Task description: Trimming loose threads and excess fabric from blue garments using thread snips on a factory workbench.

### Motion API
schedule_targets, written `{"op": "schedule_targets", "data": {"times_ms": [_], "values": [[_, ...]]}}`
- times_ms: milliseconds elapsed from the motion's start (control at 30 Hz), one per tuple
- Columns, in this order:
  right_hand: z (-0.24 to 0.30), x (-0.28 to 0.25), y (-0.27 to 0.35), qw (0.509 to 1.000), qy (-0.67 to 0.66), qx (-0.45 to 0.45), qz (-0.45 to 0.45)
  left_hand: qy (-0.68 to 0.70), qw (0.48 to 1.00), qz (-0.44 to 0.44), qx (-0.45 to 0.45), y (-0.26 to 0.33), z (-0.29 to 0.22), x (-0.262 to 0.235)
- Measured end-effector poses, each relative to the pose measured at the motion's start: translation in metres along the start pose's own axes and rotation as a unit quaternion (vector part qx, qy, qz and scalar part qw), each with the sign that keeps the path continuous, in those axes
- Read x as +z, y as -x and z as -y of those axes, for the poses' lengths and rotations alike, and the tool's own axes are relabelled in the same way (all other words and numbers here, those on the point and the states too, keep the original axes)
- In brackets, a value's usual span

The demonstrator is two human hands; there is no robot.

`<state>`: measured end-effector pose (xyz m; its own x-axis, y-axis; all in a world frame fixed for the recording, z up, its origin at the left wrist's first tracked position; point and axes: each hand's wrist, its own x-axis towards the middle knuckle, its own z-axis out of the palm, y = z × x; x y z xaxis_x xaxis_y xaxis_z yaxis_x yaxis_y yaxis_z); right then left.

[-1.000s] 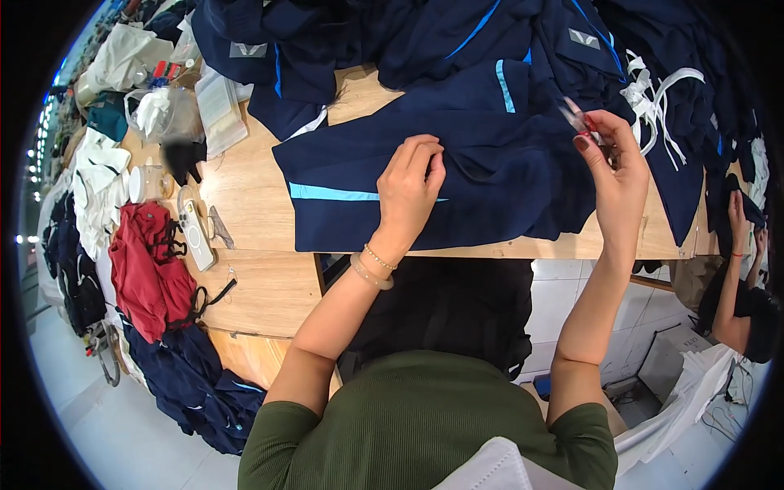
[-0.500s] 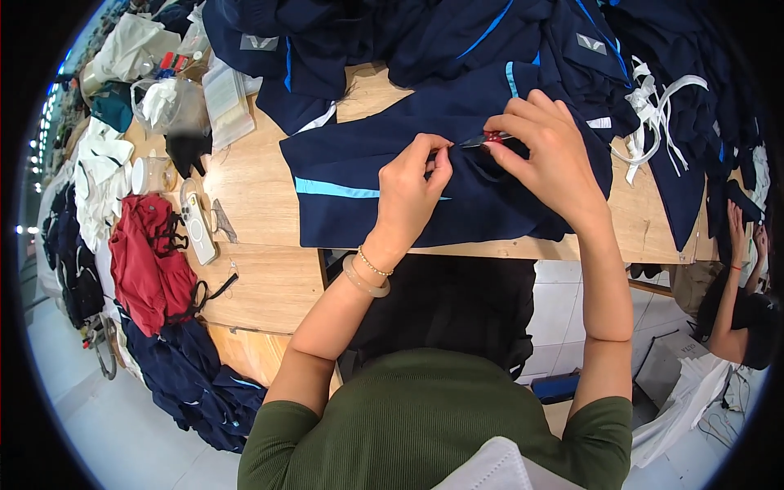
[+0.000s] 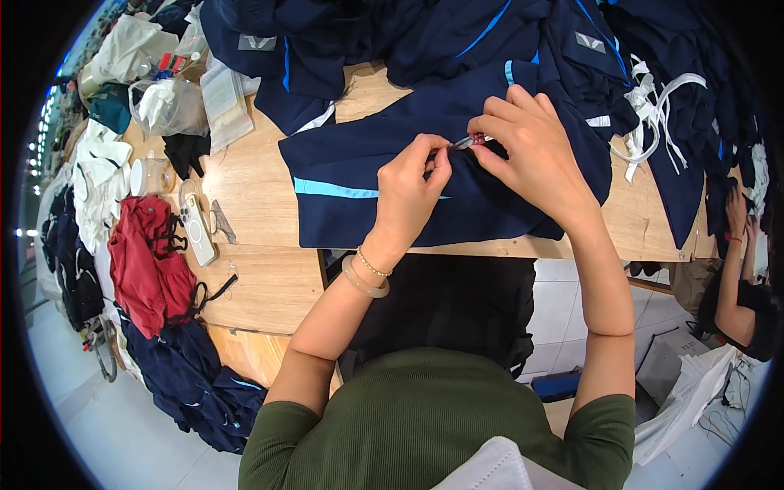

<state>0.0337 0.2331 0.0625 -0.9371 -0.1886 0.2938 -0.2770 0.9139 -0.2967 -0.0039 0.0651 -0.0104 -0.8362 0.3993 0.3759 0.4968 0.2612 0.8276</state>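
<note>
A navy garment piece (image 3: 347, 151) with a light blue stripe lies spread on the wooden table before me. Over its middle, the fingertips of my left hand (image 3: 407, 184) are pinched together; whatever is between them is too small to make out. Small thread snips (image 3: 463, 143) with a dark red grip sit in my right hand (image 3: 531, 155), held between thumb and fingers. Their blades point left and reach right up to my left fingertips, just above the cloth.
More navy garments (image 3: 457, 41) are heaped along the far side, with white cords (image 3: 649, 122) at right. To the left are a phone (image 3: 197, 229), a red garment (image 3: 147, 261), plastic bags (image 3: 167, 106) and a clear jar (image 3: 149, 175). Another person's hand (image 3: 737, 212) works at far right.
My right hand has shifted slightly left, bringing the snips' blades from a short gap right up to my left fingertips. My left hand stays put. The other person's arms at far right have shifted.
</note>
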Motion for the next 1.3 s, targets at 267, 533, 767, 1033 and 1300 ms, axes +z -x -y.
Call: {"op": "schedule_targets", "data": {"times_ms": [267, 533, 767, 1033, 1300], "values": [[-0.004, -0.007, -0.001, 0.997, -0.025, 0.042, -0.056, -0.031, 0.999, -0.04, -0.019, -0.011, 0.007, -0.029], [-0.009, -0.019, 0.07, 0.774, -0.554, 0.263, -0.155, 0.043, 0.925, -0.213, -0.313, 0.018, 0.087, -0.179], [0.009, 0.014, 0.063, 0.733, -0.59, 0.297, -0.162, -0.052, 0.942, -0.093, -0.318, 0.041, 0.084, -0.144], [0.026, 0.016, 0.054, 0.738, -0.583, 0.289, -0.179, -0.048, 0.94, -0.168, -0.295, 0.027, 0.091, -0.145], [0.021, 0.018, 0.066, 0.705, -0.656, 0.238, -0.122, -0.058, 0.968, -0.173, -0.17, 0.023, 0.088, -0.147]]}}
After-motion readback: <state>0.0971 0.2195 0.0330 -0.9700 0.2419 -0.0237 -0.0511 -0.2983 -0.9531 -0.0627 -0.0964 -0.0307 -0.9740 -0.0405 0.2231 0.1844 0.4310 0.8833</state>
